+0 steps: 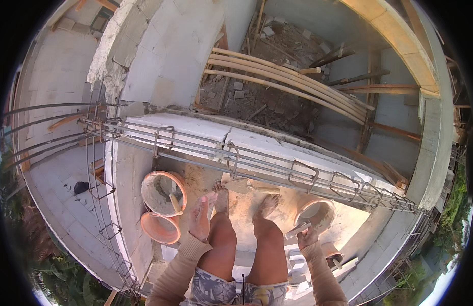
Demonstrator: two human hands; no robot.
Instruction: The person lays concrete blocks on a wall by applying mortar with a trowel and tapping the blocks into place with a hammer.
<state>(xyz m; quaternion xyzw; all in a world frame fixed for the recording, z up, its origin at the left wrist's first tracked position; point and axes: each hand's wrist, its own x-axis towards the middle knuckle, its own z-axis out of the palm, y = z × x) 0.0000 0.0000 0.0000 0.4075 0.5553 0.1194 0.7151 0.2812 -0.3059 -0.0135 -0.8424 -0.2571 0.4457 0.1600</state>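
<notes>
My left hand [200,217] is raised with fingers apart, beside an orange bucket [149,188] holding grey material and a wooden-handled tool [175,204]. Another orange bucket [154,229] sits just below it. My right hand [308,237] grips a small light-grey flat piece [296,229], unclear in kind, near a bucket [320,217] at the right. A smaller container [333,251] is partly behind that hand. A trowel [237,186] lies by my bare feet on a pale board [246,206].
A rebar cage [195,148] runs along the white block wall [180,127] ahead. Beyond, timber poles [282,81] span a drop onto rubble [267,102]. More vertical rebar [98,178] and a ledge [63,194] stand left; foliage shows past the outer edges.
</notes>
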